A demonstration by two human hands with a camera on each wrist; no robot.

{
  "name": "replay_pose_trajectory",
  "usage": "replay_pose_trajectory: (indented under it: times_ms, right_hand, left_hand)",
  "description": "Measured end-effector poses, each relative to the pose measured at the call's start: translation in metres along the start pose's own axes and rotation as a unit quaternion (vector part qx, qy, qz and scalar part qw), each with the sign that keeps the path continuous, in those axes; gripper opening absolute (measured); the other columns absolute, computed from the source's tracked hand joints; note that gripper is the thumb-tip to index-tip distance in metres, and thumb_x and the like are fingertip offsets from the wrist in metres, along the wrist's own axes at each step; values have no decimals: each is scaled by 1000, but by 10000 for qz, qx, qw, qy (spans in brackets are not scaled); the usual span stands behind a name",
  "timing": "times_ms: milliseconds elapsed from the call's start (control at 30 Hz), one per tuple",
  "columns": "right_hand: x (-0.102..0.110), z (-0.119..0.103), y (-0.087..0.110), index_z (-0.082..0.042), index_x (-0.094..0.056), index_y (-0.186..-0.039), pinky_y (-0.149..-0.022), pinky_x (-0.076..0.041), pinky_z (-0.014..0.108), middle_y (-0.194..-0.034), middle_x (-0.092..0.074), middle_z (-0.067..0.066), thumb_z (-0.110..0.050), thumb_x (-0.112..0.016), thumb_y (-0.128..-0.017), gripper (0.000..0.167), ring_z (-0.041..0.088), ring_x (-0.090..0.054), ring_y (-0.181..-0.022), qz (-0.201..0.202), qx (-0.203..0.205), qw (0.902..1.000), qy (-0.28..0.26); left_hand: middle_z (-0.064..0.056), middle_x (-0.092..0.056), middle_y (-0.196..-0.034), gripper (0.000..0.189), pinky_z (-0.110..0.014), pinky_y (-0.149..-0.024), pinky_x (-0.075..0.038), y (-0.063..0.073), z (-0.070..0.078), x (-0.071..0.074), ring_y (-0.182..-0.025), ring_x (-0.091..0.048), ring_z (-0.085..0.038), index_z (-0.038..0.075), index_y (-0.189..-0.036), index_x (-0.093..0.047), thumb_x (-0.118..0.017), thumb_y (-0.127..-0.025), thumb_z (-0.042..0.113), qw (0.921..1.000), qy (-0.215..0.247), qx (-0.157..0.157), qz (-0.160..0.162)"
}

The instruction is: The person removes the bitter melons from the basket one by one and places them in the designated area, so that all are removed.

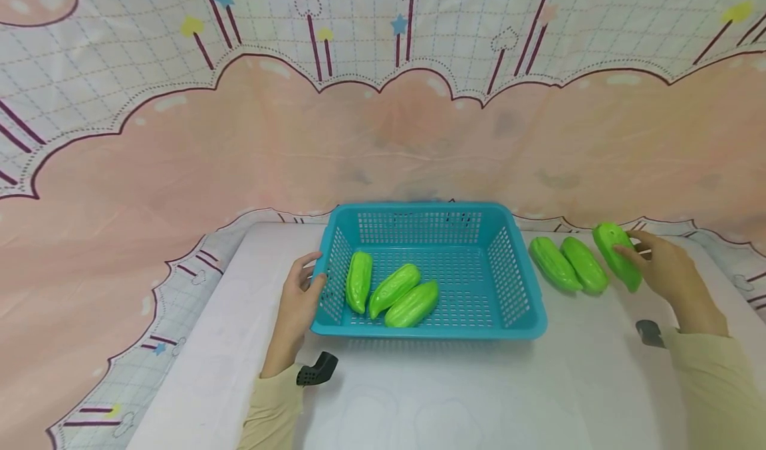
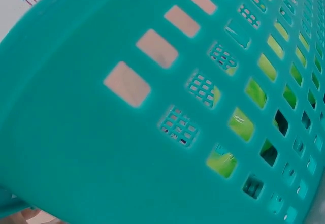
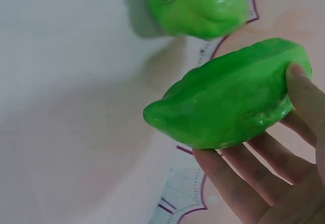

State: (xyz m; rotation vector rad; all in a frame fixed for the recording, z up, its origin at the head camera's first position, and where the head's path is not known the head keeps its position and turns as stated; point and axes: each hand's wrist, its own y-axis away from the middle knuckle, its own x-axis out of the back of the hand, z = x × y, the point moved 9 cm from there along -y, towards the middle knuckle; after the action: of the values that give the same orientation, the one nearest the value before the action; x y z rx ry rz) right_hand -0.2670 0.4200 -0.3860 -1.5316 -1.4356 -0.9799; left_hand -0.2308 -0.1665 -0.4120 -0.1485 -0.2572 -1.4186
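My right hand (image 1: 670, 267) pinches a glossy green ridged gourd (image 1: 618, 256) between thumb and fingers, at the right side of the table. In the right wrist view this gourd (image 3: 228, 97) tapers to a point at the left, with the thumb on its blunt end and the fingers along its lower side. Two similar gourds (image 1: 554, 264) (image 1: 584, 265) lie side by side just left of it. My left hand (image 1: 296, 304) grips the left rim of a blue plastic basket (image 1: 431, 332). Inside the basket's left half are three more green gourds (image 1: 359, 282) (image 1: 395, 289) (image 1: 413, 305).
The basket stands on a white-covered table (image 1: 443, 397) near its back edge. Behind hangs a pink and white patterned cloth (image 1: 383, 131). Dark wrist devices (image 1: 318, 369) (image 1: 649, 334) show at both cuffs. Through the basket's slotted wall (image 2: 101, 132), bits of green are visible in the left wrist view.
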Motion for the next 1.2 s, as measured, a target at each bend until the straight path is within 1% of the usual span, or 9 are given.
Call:
replay_pose_trajectory:
  times_ms: [167, 267, 600, 867, 967, 1200]
  right_hand:
    - [-6, 6, 0, 13, -40, -139, -79, -42, 68, -118, -55, 43, -44, -45, -104, 67, 60, -54, -104, -4, -71, 10000, -21]
    - [-10, 10, 0, 12, -40, -139, -78, -43, 67, -118, -55, 42, -48, -44, -103, 70, 60, -53, -104, -53, -202, 9998, -44]
    - [-16, 20, -1, 11, -41, -137, -70, -45, 61, -119, -54, 42, -55, -42, -101, 75, 62, -53, -100, -249, -465, 9985, 118]
    - [-23, 25, -5, 10, -40, -139, -63, -47, 54, -122, -53, 41, -58, -39, -100, 78, 60, -54, -99, -420, -594, 9972, 192]
    - [-26, 26, -5, 10, -39, -139, -63, -47, 53, -123, -52, 41, -58, -39, -101, 78, 60, -54, -99, -471, -616, 9968, 177]
    - [-30, 26, -5, 10, -38, -141, -67, -47, 57, -124, -50, 41, -58, -38, -101, 78, 60, -54, -100, -557, -630, 9964, 86]
  left_hand:
    - [-15, -52, -140, 46, -50, -98, -48, 0, 1, 1, -125, -56, -32, 20, -147, -41, -46, -102, 15, 10000, -10, -22, 14]
    - [-16, -52, -139, 46, -50, -97, -48, 1, 1, 1, -124, -56, -32, 19, -147, -41, -46, -102, 15, 10000, -10, -22, 3]
    - [-16, -52, -140, 45, -52, -100, -46, 1, 0, 0, -127, -55, -33, 19, -147, -41, -46, -102, 14, 10000, 12, -25, -4]
    - [-16, -52, -140, 45, -51, -99, -47, 0, 0, 0, -126, -55, -32, 19, -147, -41, -46, -102, 15, 10000, -10, -49, 0]
    - [-15, -52, -140, 45, -50, -99, -47, 0, -1, 0, -125, -55, -32, 19, -147, -41, -46, -102, 15, 10000, 11, -40, -24]
    - [-15, -52, -139, 45, -50, -99, -47, 0, -1, 0, -125, -55, -31, 19, -146, -42, -46, -102, 15, 10000, 30, -37, -35]
